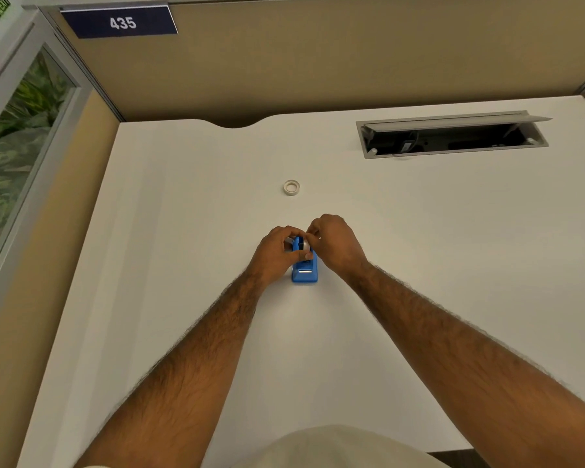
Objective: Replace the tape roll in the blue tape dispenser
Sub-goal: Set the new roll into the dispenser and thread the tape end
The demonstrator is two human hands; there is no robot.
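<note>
The blue tape dispenser (304, 270) is positioned upright near the middle of the white surface (419, 248), with its cutter end toward the person. The dispenser body is gripped from the left by the left hand (277, 253); the thumb lies across the top and the fingers (306, 255) are wrapped around the frame. The right hand (335, 243) is placed at the far end of the dispenser, and its fingertips are pinched together at the roll (305, 244) seated in the dispenser. Only a small light-coloured part of that roll is visible between the two hands; whether it is fully seated cannot be determined.

A second tape roll (291, 187) is laid flat on the surface beyond the hands, well apart from the dispenser and untouched.

An open cable hatch (453, 136) is set into the surface at the far right. A partition panel (318, 62) is located behind the surface, and a sign (120, 22) marked 435 is mounted at its upper left.
</note>
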